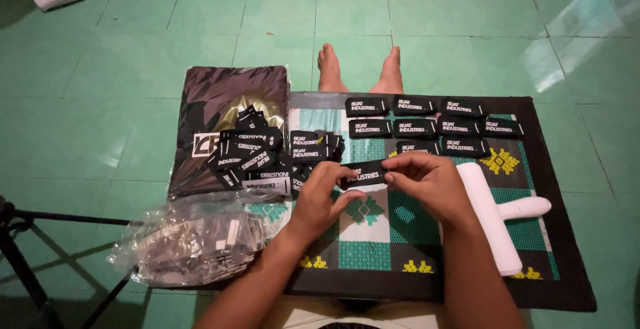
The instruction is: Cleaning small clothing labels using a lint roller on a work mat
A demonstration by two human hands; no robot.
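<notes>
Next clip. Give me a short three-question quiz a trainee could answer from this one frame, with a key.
1. True or false: both hands hold the same black label.
2. Which white tool lies on the mat beside the right hand? A) a roller B) a mug C) a plate
3. Where do the sorted labels lie in rows?

Key
1. True: the left hand and the right hand pinch the ends of one black label.
2. A: the white roller lies on the patterned mat.
3. On the far part of the mat, near the feet, lie the rows of labels; a loose pile lies to the left.
</notes>
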